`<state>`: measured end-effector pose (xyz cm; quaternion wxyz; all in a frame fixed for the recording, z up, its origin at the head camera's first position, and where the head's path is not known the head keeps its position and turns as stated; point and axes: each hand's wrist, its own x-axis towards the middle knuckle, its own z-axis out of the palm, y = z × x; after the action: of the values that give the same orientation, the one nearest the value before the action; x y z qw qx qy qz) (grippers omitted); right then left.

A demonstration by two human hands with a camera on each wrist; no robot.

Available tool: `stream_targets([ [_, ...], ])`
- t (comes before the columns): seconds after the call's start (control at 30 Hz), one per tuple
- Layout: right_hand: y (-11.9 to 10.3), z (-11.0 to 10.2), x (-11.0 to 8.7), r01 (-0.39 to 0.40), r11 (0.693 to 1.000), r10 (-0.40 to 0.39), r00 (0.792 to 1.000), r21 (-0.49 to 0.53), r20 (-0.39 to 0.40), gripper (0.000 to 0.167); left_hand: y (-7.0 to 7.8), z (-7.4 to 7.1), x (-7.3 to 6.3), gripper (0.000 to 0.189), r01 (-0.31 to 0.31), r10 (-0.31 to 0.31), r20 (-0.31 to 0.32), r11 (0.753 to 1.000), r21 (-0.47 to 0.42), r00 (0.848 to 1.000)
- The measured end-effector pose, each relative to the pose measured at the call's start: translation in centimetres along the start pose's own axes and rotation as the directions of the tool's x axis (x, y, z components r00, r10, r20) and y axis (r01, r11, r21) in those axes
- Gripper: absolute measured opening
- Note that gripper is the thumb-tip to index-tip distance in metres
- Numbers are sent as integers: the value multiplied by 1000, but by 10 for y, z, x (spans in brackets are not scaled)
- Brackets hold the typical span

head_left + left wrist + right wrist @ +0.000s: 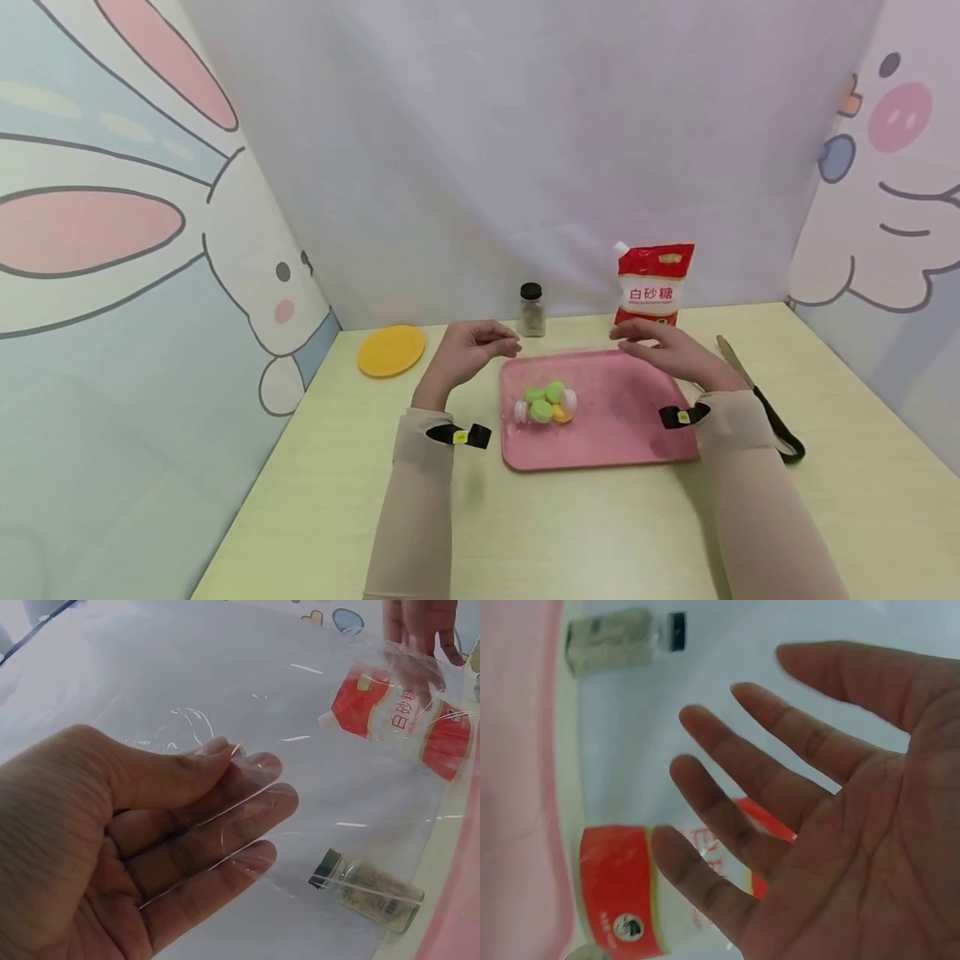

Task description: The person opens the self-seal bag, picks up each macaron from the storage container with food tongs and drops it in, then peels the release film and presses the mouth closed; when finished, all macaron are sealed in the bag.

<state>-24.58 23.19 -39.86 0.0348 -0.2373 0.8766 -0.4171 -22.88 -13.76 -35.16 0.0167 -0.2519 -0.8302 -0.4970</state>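
Note:
My left hand is raised at the back left of the pink tray. Its thumb and index finger pinch a sheet of clear plastic film, which stretches toward the right side in the left wrist view. At the tray's back right, my right hand hovers with fingers spread and holds nothing; its palm shows in the right wrist view. Several green, white and yellow macarons lie together on the left part of the tray.
Behind the tray stands a small glass jar with a black lid. A red and white sugar pouch leans at the wall. One yellow plate lies back left. Beyond my right wrist is a long tool with a black handle.

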Motion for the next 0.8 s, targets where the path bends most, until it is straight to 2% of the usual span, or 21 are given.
stream_targets([
  [0.1,-18,3,1,25,982,-39,997,189,70,44,-1,0,0,15,-1,1,-3,1000,-11,1000],
  [0.2,-29,8,5,24,959,-66,988,284,141,50,-3,0,0,18,5,-5,-1,999,-33,1000],
  [0.3,-32,15,10,47,966,-90,983,255,160,48,-5,-1,0,20,7,-6,7,998,-60,1000],
  [0.47,-31,29,19,95,984,-117,983,151,140,33,-10,0,-1,22,-6,9,35,997,-81,999],
  [0.6,-29,37,25,93,986,-109,988,139,113,37,-12,3,1,31,-9,13,67,999,-51,998],
  [0.7,-28,41,27,99,988,-109,990,115,85,35,-13,6,3,33,-9,11,58,999,-42,998],
  [0.8,-28,42,28,106,991,-110,993,86,36,24,-15,7,4,27,-8,9,26,999,-41,1000],
])
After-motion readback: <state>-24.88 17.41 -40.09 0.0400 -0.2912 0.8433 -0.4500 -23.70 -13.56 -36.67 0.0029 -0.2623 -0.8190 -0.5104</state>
